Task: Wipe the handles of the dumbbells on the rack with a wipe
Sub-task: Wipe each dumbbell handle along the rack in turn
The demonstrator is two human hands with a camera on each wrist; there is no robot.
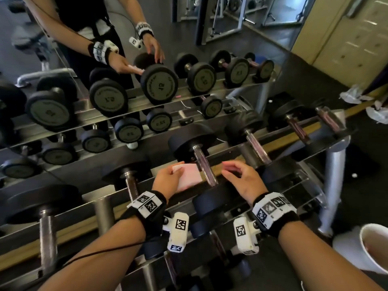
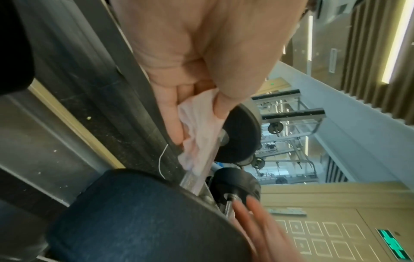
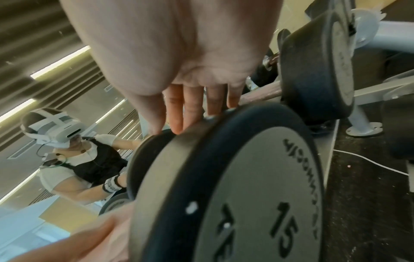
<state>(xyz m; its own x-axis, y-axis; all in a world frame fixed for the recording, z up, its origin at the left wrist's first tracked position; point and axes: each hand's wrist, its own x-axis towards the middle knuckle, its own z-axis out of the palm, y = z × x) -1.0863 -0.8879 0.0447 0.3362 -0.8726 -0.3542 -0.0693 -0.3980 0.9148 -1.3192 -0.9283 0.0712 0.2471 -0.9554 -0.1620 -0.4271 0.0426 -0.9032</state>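
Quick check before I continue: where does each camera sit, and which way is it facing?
Head: looks down at the rack; both forearms, left hand pinching the wipe, right hand open.
Left wrist: looks along the palm at the wipe on the handle.
Right wrist: looks along the fingers over the 15 dumbbell.
Shared: that dumbbell.

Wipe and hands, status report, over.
Left hand pinches wipe beside dumbbell handle. Right hand open, holds nothing, over the near weight head. Nothing blocking the handle.
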